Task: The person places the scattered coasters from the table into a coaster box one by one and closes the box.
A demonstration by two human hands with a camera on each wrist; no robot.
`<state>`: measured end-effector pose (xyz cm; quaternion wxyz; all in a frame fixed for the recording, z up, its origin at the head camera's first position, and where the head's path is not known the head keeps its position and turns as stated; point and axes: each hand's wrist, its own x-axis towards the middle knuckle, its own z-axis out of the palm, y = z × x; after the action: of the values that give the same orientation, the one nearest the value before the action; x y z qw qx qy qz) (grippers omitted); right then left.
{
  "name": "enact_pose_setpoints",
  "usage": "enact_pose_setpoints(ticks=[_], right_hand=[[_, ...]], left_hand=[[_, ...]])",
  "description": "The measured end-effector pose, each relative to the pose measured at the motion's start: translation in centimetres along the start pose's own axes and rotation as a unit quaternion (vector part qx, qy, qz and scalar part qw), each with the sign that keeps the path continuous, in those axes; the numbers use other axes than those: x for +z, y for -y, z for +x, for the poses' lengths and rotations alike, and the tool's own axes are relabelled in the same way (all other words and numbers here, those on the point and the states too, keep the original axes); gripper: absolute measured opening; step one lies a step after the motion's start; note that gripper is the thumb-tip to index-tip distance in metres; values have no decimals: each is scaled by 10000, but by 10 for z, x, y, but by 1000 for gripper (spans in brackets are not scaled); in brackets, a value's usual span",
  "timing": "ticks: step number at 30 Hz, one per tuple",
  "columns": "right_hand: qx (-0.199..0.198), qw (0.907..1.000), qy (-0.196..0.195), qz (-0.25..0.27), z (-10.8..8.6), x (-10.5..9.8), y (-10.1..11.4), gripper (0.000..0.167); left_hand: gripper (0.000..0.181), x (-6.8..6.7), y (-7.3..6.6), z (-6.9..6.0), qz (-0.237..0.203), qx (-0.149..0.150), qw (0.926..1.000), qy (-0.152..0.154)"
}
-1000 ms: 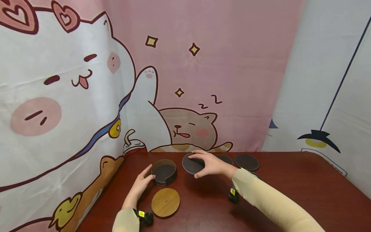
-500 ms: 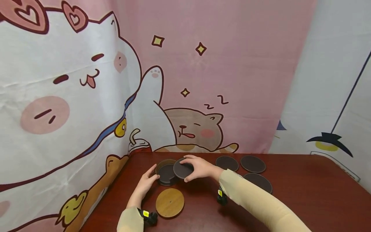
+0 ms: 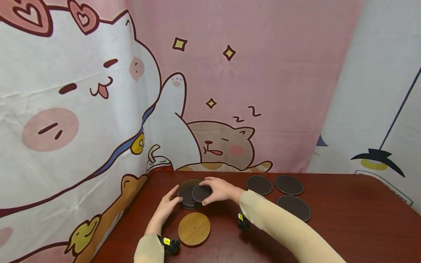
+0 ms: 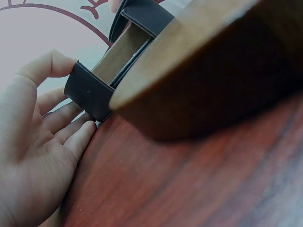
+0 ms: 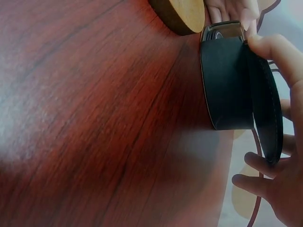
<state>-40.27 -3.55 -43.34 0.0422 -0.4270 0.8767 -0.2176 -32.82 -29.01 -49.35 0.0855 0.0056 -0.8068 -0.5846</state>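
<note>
A round dark coaster holder (image 3: 188, 207) with a brown inner wall and a gap in its side stands on the table, a dark disc visible inside it. Beside its left wall is my left hand (image 3: 167, 204); in the left wrist view the thumb touches the top edge of the holder (image 4: 87, 92) and the fingers curve round its outside. My right hand (image 3: 220, 190) holds a dark round coaster (image 3: 199, 193) by its edge between thumb and fingers. In the right wrist view that coaster (image 5: 267, 106) is tilted at the top of the holder (image 5: 225, 85), partly over its opening.
A round wooden disc (image 3: 194, 229) lies in front of the holder. To the right are three more dark coasters, one at the back (image 3: 259, 185), another coaster farther right (image 3: 288, 185) and a nearer coaster (image 3: 294, 208). A cartoon-printed curtain (image 3: 269, 84) hangs behind the table.
My right hand has moved left with the coaster, from beside the holder to over its right part. The left hand has stayed at the holder. The view has turned slightly right.
</note>
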Motion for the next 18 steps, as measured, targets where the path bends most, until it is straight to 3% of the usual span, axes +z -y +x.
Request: enact_pose_setpoints(ticks=[9,18], right_hand=[[138,9999,-50,31,8,5,3,68],[150,9993,-280,-216,8,9,6,65]], left_hand=[[65,0,-4,-1,-26,-37,10000,82],[63,-2,-39,-21,-12,-107,9997,227]])
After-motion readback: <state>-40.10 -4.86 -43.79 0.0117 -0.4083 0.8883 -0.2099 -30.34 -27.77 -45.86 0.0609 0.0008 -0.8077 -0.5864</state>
